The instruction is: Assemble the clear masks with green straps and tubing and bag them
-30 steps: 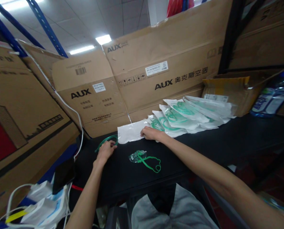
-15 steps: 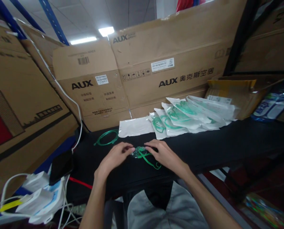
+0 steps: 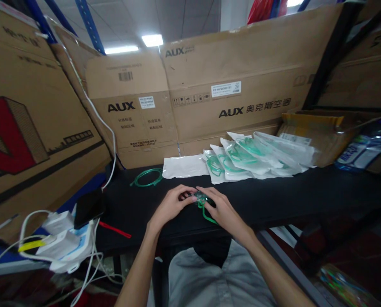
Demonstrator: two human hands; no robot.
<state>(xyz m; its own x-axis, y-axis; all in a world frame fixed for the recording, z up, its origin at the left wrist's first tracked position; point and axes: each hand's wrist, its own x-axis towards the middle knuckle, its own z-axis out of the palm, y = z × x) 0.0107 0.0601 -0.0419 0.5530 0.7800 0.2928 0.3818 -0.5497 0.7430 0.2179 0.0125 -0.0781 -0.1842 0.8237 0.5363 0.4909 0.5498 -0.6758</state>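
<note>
Between my two hands, over the black table, is a small clear plastic oxygen mask (image 3: 201, 197), partly covered by my fingers. Its green strap (image 3: 209, 217) trails down toward the table's front edge. My left hand (image 3: 173, 207) grips the mask's left side with curled fingers and thumb. On the other side, my right hand (image 3: 225, 209) closes around it with bent fingers. A coil of green tubing (image 3: 146, 177) lies on the table, beyond my left hand. Behind the hands rests a flat white pouch (image 3: 186, 166).
Several white-and-clear packs (image 3: 254, 155) with green contents are piled at the back right. Farther right are an open carton (image 3: 324, 132) and a blue-capped bottle (image 3: 365, 147). At left, a black phone (image 3: 90, 208) lies by a power strip (image 3: 82, 243) with tangled white cables. Cardboard sheets (image 3: 197, 119) wall the back.
My hands have drawn closer together and now cover more of the mask. Less of the green strap shows. The camera view has shifted slightly to the left.
</note>
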